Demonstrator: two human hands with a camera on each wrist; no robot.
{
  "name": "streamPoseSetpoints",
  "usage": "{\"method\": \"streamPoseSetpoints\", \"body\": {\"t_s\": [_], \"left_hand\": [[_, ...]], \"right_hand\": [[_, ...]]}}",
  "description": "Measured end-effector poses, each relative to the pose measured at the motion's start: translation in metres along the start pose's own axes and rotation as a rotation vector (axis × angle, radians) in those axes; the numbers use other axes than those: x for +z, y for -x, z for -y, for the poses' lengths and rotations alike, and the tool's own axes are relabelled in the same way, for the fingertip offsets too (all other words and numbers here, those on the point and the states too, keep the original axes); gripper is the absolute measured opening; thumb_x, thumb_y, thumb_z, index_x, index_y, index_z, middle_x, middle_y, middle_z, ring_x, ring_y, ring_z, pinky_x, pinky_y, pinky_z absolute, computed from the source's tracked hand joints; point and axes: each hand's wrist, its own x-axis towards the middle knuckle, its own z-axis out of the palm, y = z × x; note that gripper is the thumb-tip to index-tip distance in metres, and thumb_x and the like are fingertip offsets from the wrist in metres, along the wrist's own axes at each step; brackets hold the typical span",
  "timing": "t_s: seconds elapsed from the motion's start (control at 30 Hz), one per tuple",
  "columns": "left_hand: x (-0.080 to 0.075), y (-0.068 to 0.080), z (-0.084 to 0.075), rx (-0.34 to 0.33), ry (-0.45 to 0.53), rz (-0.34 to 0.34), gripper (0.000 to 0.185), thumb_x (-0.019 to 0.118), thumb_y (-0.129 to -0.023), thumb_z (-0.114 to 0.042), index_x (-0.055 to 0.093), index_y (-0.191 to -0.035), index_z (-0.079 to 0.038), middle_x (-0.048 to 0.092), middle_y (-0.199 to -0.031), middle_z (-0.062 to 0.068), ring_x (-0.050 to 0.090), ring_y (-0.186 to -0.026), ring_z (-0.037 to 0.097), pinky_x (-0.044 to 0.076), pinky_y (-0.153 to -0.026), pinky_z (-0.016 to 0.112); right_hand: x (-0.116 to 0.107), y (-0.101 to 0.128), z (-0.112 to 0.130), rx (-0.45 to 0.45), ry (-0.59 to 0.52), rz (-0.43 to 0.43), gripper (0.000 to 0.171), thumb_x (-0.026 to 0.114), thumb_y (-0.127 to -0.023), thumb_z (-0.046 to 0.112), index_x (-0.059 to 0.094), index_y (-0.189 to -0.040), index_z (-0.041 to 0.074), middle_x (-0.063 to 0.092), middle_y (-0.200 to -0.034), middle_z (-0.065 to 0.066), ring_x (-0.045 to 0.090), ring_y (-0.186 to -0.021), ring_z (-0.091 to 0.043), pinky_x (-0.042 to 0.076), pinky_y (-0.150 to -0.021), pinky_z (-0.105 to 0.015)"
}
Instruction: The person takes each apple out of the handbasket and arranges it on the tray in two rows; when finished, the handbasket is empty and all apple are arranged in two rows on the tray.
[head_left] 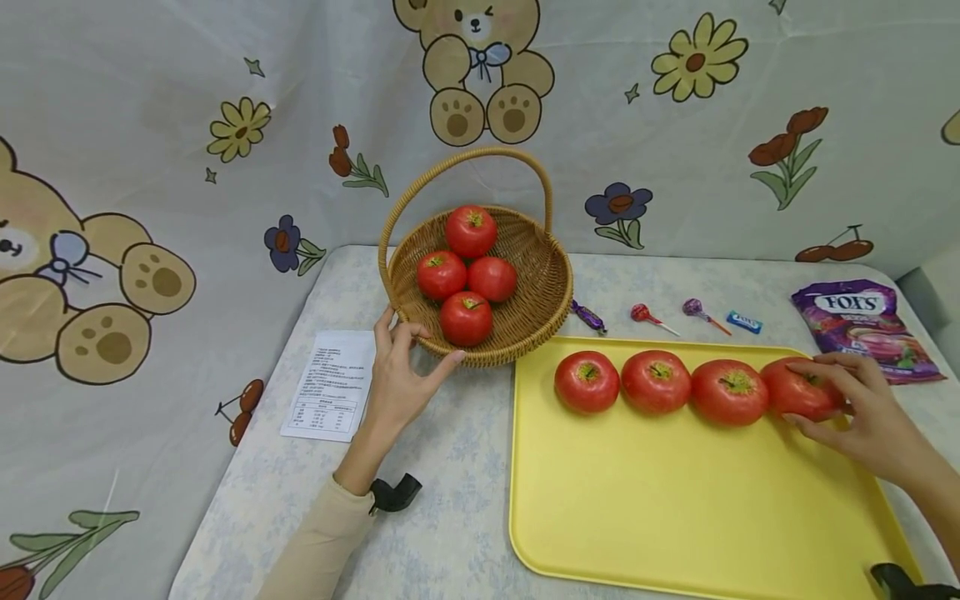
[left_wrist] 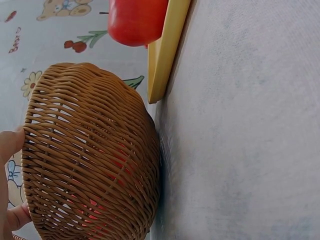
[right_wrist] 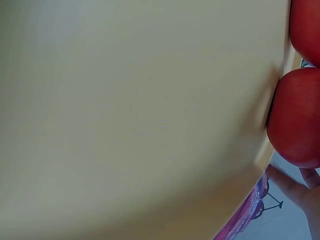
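Observation:
At the back of the table stands a wicker basket (head_left: 536, 283) with a tall handle and several red apples (head_left: 467, 318) in it. My left hand (head_left: 405, 375) holds its near left rim, thumb and fingers spread along the edge; the left wrist view shows the woven side (left_wrist: 95, 150) close up. On a yellow tray (head_left: 660, 508), several more apples (head_left: 587, 382) form a row along the far edge. My right hand (head_left: 862, 408) grips the rightmost apple (head_left: 798, 390), fingers behind it and thumb in front. In the right wrist view that apple (right_wrist: 297, 117) sits low at the tray's edge.
Behind the tray lie a purple wrapped candy (head_left: 588, 317), two lollipops (head_left: 641, 313) and a small blue-wrapped sweet (head_left: 744, 322). A purple FOX'S bag (head_left: 862, 325) is at the right back. A printed paper (head_left: 328, 387) lies left of the basket. A patterned cloth (head_left: 645, 142) hangs behind.

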Motion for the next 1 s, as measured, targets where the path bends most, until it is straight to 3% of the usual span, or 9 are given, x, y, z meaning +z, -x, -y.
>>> {"method": "streamPoseSetpoints", "body": {"t_s": [0.07, 0.13, 0.2, 0.3, 0.47, 0.63, 0.73, 0.87, 1.0], "left_hand": [[0.0, 0.0, 0.0, 0.0, 0.002, 0.003, 0.049, 0.08, -0.08, -0.042, 0.051, -0.104, -0.011, 0.018, -0.156, 0.024, 0.042, -0.137, 0.039, 0.043, -0.101, 0.058], [0.001, 0.0, -0.001, 0.0, 0.001, 0.006, 0.049, 0.08, -0.08, -0.042, 0.051, -0.104, -0.011, 0.018, -0.156, 0.024, 0.042, -0.136, 0.039, 0.043, -0.101, 0.058], [0.001, 0.0, -0.001, 0.001, -0.001, 0.007, 0.049, 0.08, -0.08, -0.042, 0.051, -0.104, -0.011, 0.018, -0.156, 0.024, 0.043, -0.136, 0.039, 0.043, -0.101, 0.057], [0.001, 0.0, -0.003, 0.002, -0.004, 0.006, 0.049, 0.08, -0.08, -0.042, 0.051, -0.103, -0.011, 0.019, -0.156, 0.025, 0.043, -0.135, 0.04, 0.044, -0.101, 0.057], [0.001, 0.0, -0.003, -0.005, -0.003, 0.002, 0.048, 0.08, -0.08, -0.042, 0.051, -0.103, -0.011, 0.018, -0.157, 0.023, 0.042, -0.137, 0.039, 0.043, -0.101, 0.057], [0.0, 0.0, -0.001, -0.007, -0.007, 0.001, 0.049, 0.08, -0.08, -0.042, 0.051, -0.103, -0.01, 0.018, -0.157, 0.024, 0.041, -0.137, 0.038, 0.044, -0.101, 0.056], [0.0, 0.001, -0.001, -0.008, -0.004, 0.001, 0.048, 0.08, -0.08, -0.041, 0.051, -0.103, -0.01, 0.018, -0.157, 0.024, 0.042, -0.136, 0.039, 0.044, -0.1, 0.056], [0.0, 0.001, -0.001, -0.003, 0.006, 0.006, 0.048, 0.08, -0.081, -0.04, 0.051, -0.103, -0.01, 0.017, -0.156, 0.025, 0.044, -0.134, 0.039, 0.045, -0.099, 0.056], [0.0, 0.001, -0.001, 0.01, 0.003, 0.004, 0.048, 0.08, -0.08, -0.04, 0.051, -0.103, -0.01, 0.018, -0.156, 0.026, 0.044, -0.134, 0.041, 0.046, -0.098, 0.057]], "right_hand": [[0.002, 0.001, 0.0, -0.016, 0.01, -0.021, 0.075, 0.089, -0.055, -0.01, 0.058, -0.123, 0.0, 0.034, -0.129, -0.028, 0.016, -0.116, 0.01, 0.017, -0.088, 0.005], [0.001, 0.002, 0.001, -0.028, 0.007, -0.03, 0.074, 0.088, -0.056, -0.009, 0.057, -0.123, 0.0, 0.035, -0.13, -0.03, 0.021, -0.124, -0.006, 0.015, -0.108, -0.009], [0.0, -0.001, 0.003, -0.052, 0.008, -0.041, 0.072, 0.089, -0.058, -0.006, 0.058, -0.122, 0.0, 0.036, -0.132, -0.031, 0.025, -0.129, -0.027, 0.011, -0.12, -0.037], [-0.005, -0.01, 0.013, -0.067, 0.007, -0.037, 0.068, 0.088, -0.062, -0.001, 0.058, -0.123, 0.001, 0.036, -0.136, -0.034, 0.023, -0.129, -0.053, 0.004, -0.109, -0.075], [-0.01, -0.037, 0.044, -0.102, 0.006, 0.0, 0.073, 0.089, -0.058, -0.003, 0.06, -0.124, 0.006, 0.037, -0.142, -0.029, 0.02, -0.14, -0.047, 0.006, -0.106, -0.078], [-0.009, -0.072, 0.08, -0.249, -0.03, 0.055, 0.078, 0.089, -0.056, -0.003, 0.061, -0.127, 0.012, 0.04, -0.145, -0.022, 0.027, -0.137, -0.04, 0.015, -0.103, -0.078], [-0.006, -0.092, 0.106, -0.295, -0.025, 0.094, 0.076, 0.089, -0.061, 0.001, 0.061, -0.129, 0.018, 0.04, -0.147, -0.017, 0.031, -0.133, -0.041, 0.025, -0.098, -0.077], [0.004, -0.113, 0.141, -0.287, 0.003, 0.183, 0.068, 0.086, -0.071, 0.009, 0.059, -0.131, 0.027, 0.038, -0.15, -0.008, 0.03, -0.135, -0.037, 0.035, -0.093, -0.073], [0.022, -0.135, 0.168, -0.351, 0.011, 0.235, 0.06, 0.084, -0.078, 0.018, 0.058, -0.13, 0.029, 0.038, -0.15, -0.005, 0.036, -0.132, -0.029, 0.048, -0.091, -0.06]]}}
